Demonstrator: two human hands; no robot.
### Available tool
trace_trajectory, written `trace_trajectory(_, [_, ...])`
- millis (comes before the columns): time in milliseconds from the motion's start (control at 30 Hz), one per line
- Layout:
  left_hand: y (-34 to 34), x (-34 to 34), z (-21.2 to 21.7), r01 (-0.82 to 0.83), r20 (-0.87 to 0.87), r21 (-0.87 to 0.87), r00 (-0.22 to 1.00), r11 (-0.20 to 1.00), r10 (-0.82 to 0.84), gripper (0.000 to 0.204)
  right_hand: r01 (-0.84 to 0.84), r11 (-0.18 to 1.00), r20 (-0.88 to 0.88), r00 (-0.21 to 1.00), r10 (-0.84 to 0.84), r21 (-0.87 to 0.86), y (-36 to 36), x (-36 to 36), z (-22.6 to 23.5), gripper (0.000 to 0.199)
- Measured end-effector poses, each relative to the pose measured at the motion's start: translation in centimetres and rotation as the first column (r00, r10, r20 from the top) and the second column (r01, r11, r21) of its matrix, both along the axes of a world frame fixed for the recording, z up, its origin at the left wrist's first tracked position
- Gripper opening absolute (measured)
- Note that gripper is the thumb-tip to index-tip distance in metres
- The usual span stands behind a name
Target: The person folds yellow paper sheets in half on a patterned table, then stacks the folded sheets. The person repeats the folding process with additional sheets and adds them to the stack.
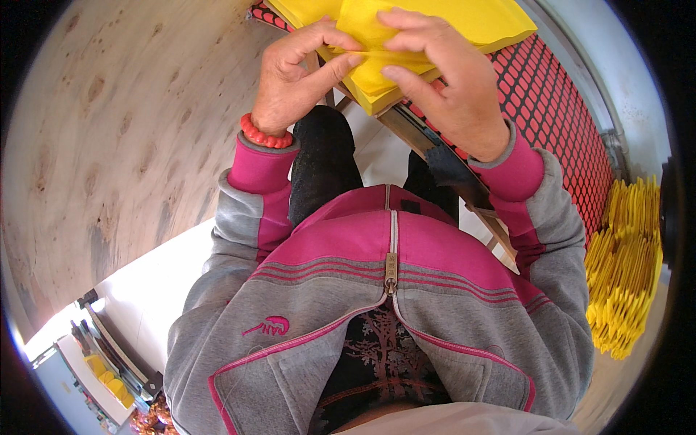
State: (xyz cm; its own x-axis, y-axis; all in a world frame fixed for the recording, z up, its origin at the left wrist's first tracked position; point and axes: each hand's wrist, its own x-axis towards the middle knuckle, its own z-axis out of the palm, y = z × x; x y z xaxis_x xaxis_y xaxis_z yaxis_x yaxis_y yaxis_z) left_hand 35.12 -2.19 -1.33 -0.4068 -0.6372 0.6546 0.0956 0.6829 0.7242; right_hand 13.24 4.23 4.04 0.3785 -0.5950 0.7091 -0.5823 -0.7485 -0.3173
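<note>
At the top of the head view, a thick stack of yellow sheets [486,22] lies on the table, and a loose top yellow sheet [366,29] is raised and folded near its front corner. My left hand [297,76], with a red beaded bracelet [265,133] at its wrist, pinches the edge of this sheet between thumb and fingers. Opposite it, my right hand [457,83] hovers over or touches the same fold, thumb and fingers apart with yellow showing between them. Slight blur hides whether its fingertips touch the sheet.
The table has a red cover with a black net pattern [540,94]. A wooden board [123,130] stands along the left. Many folded yellow bundles [623,268] are piled at the right. A shelf with small items [101,370] is at the lower left. My legs [326,159] are beneath the table edge.
</note>
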Motion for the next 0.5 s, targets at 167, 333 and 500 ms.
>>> trace_trajectory(167, [0.0,-0.3,-0.6,-0.092,-0.059,0.041,0.994,0.995,0.095,0.010,0.079,0.991,-0.051,0.995,-0.085,-0.112,1.7,-0.7,3.6,0.019])
trace_trajectory(333, [-1.0,-0.3,-1.6,-0.089,-0.153,0.135,0.982,0.987,0.110,0.014,-0.145,0.974,-0.192,0.965,0.178,0.174,8.1,-1.3,3.1,0.016])
trace_trajectory(500, [-1.8,-0.7,-3.0,-0.199,-0.285,0.122,0.931,0.972,0.227,0.015,-0.010,0.770,-0.126,0.985,0.118,0.638,12.7,-3.8,-6.9,0.017])
